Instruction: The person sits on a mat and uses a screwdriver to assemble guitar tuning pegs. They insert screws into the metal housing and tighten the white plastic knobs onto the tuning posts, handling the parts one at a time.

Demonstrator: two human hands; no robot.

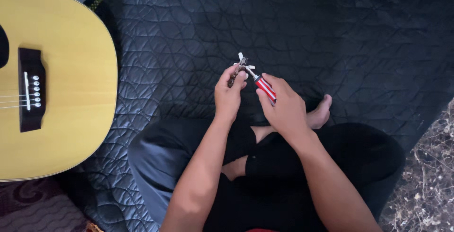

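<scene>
My left hand (229,93) pinches a small metal tuning-peg part (242,64) with pale knobs, held up above my crossed legs. A screwdriver (264,87) with a red and white striped handle is gripped in my right hand (285,109). Its metal tip points up and left into the small part. The two hands sit close together, almost touching at the fingertips. Part of the metal piece is hidden behind my left fingers.
An acoustic guitar (71,80) with a pale yellow top and dark bridge lies on the left. A dark quilted mat (283,24) covers the floor under me. My bare foot (321,111) shows beside my right hand. Marbled floor (430,184) appears at the lower right.
</scene>
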